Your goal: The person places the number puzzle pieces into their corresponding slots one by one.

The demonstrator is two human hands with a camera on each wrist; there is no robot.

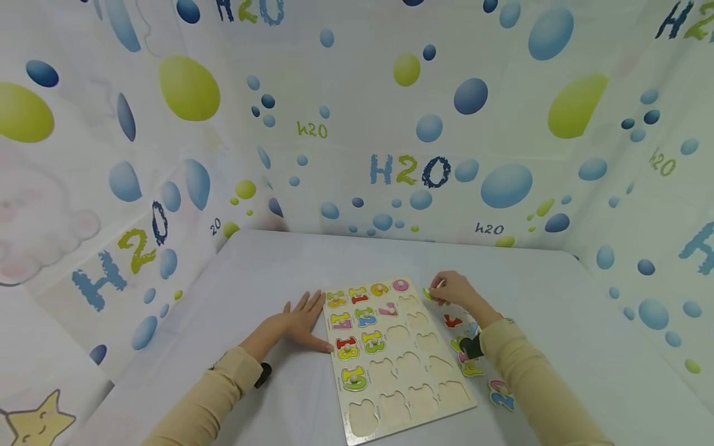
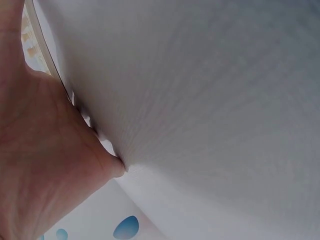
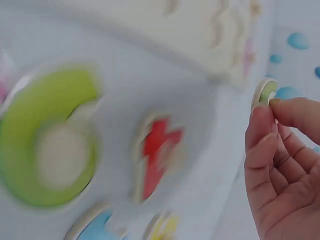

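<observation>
A pale wooden number puzzle board lies on the white table, knobbed number pieces in its left column and far row, bare recesses elsewhere. Spread flat, my left hand rests at the board's left edge, the thumb touching it near the red-and-yellow 18 piece. Just past the board's far right corner, my right hand pinches a small green puzzle piece between thumb and fingertips. The fingers cover part of that piece, so I cannot tell its number. Below this hand lies a red 4 piece.
More loose number pieces lie right of the board under the right forearm, including a yellow piece and a blue-and-pink pair. A curved green piece looms close in the right wrist view. Patterned curtains surround the table.
</observation>
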